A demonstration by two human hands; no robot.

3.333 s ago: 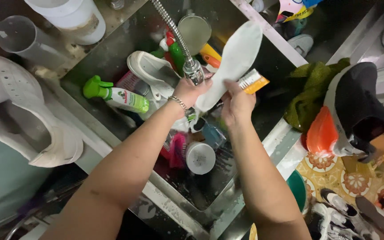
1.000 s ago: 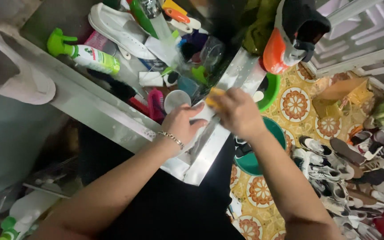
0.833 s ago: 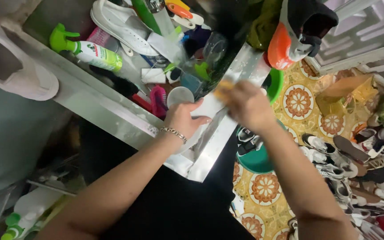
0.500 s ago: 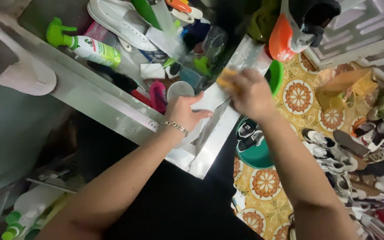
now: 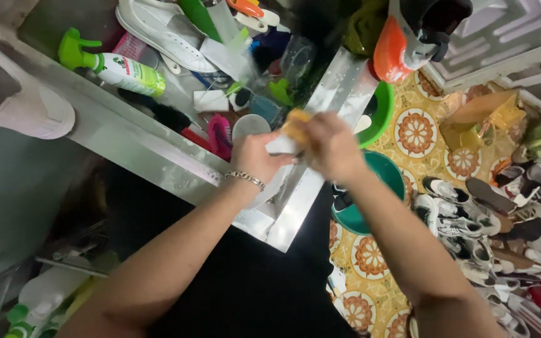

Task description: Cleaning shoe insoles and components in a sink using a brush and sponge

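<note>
At the far left I see a white shoe (image 5: pixel 23 103) resting on the edge of the steel sink (image 5: pixel 158 159), and beside it, inside the sink, a white spray bottle with a green trigger (image 5: pixel 117 69). A pink brush (image 5: pixel 220 134) lies near my left hand (image 5: pixel 258 159), which wears a thin metal bracelet (image 5: pixel 244 179). The grip of this hand is closed around a flat white insole (image 5: pixel 280 145), held just above the corner of the sink. My right hand (image 5: pixel 333 147) presses a small yellow sponge (image 5: pixel 295 122) against the insole, fingers pressed together on it. To the right stands a green plastic basin (image 5: pixel 383 175) on the patterned floor (image 5: pixel 421 134), and many shoes (image 5: pixel 483 219) lie further right.
</note>
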